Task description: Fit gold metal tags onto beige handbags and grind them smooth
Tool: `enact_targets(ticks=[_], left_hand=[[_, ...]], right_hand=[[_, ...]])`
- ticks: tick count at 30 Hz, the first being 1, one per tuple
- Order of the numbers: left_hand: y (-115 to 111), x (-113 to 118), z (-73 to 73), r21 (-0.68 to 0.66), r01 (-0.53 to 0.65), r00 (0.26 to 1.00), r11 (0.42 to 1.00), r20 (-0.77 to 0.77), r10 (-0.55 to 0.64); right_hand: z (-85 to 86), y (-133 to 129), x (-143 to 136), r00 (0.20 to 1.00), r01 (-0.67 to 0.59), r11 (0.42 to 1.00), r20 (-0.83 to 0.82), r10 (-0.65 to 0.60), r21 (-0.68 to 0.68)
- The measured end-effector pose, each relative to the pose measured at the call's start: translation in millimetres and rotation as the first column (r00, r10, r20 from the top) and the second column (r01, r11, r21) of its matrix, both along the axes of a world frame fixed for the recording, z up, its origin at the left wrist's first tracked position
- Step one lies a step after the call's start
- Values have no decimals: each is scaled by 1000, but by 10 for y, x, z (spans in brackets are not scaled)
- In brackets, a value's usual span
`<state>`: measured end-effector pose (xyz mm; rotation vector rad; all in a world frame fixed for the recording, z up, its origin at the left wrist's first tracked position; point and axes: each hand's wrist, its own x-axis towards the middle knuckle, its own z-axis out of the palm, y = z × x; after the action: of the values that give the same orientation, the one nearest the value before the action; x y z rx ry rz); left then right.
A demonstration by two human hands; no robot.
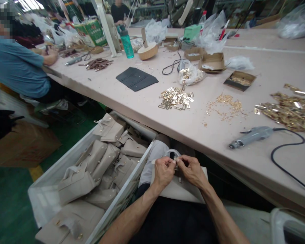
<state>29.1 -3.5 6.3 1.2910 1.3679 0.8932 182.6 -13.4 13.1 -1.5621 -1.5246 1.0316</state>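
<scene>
Beige bag point(184, 194) lies beneath left hand point(164, 170) and right hand point(191, 170), their fingers pinching what seems its handle point(173, 150).

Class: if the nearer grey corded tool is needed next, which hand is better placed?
Probably the right hand: the grey corded tool lies off to its right, with the left hand farther away.

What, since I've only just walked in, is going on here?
The left hand and right hand meet at the top handle of a beige bag on the lap, fingers pinching there; exactly which part is hidden. More beige bags lie in the white crate alongside. On the table lie a grey power tool and heaps of gold-coloured pieces.
</scene>
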Motion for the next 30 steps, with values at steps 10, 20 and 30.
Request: enact_targets(ticks=[10, 20, 30], left_hand=[[-11, -19, -17, -76, -30, 999, 997, 26, 32], [-103, 29, -26, -59, 79, 971, 995, 233, -63], [23, 96, -99, -86, 115, 939, 990, 335, -80]], right_hand=[[-78, 10, 40, 991, -10, 993, -135, -6, -115], [-59, 27, 51, 975, 82, 997, -207, -78, 8], [-100, 7, 67, 949, 175, 984, -261, -176, -30]])
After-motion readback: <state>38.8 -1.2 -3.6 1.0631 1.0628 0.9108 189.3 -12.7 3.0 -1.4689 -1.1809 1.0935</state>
